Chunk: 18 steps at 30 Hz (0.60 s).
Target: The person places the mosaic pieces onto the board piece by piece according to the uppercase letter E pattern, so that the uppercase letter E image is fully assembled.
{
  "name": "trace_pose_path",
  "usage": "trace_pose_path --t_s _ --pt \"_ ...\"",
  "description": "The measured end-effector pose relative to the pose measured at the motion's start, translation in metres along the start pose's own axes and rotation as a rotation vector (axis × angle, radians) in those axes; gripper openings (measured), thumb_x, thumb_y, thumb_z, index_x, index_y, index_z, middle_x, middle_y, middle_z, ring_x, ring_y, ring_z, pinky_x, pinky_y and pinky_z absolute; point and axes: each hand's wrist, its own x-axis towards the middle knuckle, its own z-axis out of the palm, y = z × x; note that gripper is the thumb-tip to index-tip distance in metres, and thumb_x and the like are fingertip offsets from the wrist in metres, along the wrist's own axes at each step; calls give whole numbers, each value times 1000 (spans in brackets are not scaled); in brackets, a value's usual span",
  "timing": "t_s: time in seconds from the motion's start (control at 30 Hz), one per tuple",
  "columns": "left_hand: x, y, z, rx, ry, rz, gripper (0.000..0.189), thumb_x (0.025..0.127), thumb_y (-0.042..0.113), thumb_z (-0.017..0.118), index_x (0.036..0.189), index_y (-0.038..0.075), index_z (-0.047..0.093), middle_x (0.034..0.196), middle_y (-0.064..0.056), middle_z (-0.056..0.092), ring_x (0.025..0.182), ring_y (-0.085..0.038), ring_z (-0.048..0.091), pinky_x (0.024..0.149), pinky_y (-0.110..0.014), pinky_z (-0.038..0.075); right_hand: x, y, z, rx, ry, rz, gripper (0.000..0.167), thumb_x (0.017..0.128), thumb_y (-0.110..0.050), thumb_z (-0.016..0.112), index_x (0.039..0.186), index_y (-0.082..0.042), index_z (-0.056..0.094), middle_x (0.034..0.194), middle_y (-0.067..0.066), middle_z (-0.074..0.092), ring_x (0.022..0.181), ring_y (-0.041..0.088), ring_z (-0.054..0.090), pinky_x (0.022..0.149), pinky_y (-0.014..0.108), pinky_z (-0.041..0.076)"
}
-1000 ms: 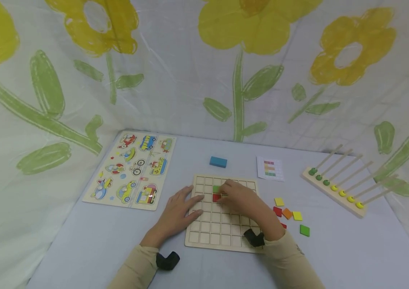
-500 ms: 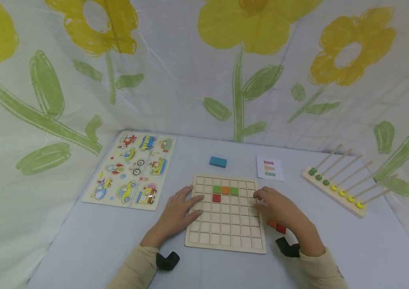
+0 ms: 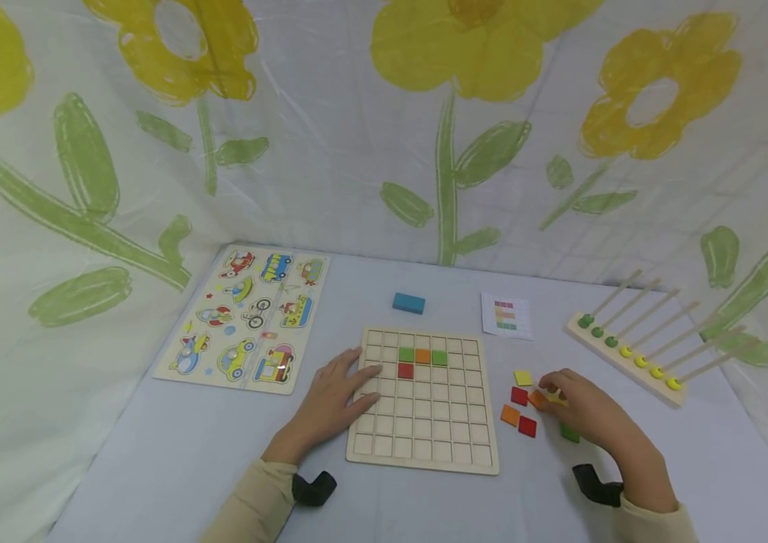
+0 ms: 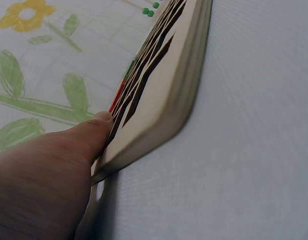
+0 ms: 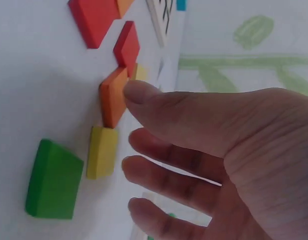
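My left hand (image 3: 333, 400) rests on the left edge of the wooden grid board (image 3: 425, 458), fingers spread and the fingertips over its outer squares. In the board's upper part sit a green tile (image 3: 407, 354), an orange tile (image 3: 422, 356) and another green tile (image 3: 439, 357) side by side, with a red tile (image 3: 406, 370) below the first. Right of the board, my right hand (image 3: 591, 411) hovers over loose tiles. Its thumb tip overlaps a loose orange tile (image 5: 113, 97) in the right wrist view, fingers apart. A yellow tile (image 5: 102, 152) and a green tile (image 5: 53, 182) lie close by.
Further loose tiles, among them a yellow one (image 3: 523, 378) and a red one (image 3: 527, 427), lie beside the board. Behind stand a blue block (image 3: 409, 303) and a pattern card (image 3: 506, 317). A vehicle puzzle (image 3: 241, 320) lies left, a peg stand with beads (image 3: 628, 362) right.
My right hand has moved off the board to the right, over the loose tiles. The coloured tiles in the grid, partly covered by it before, now show fully. My left hand stays put.
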Motion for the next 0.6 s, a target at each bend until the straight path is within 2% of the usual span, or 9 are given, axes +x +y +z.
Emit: trace_pose_path --t_s 0.2,0.6 --pt "0 1 -1 3 -6 -6 49 94 48 54 139 29 51 155 -8 30 144 -27 23 113 -52 23 -2 8 8 -18 10 -11 29 86 -18 71 112 -7 65 106 5 61 96 23 57 86 48 51" --pt "0 -2 2 14 5 4 50 94 49 54 140 30 50 155 -8 29 144 -27 23 113 -52 23 2 8 15 -69 106 -55 30 84 -13 73 112 -6 65 105 8 62 98 27 56 89 52 50"
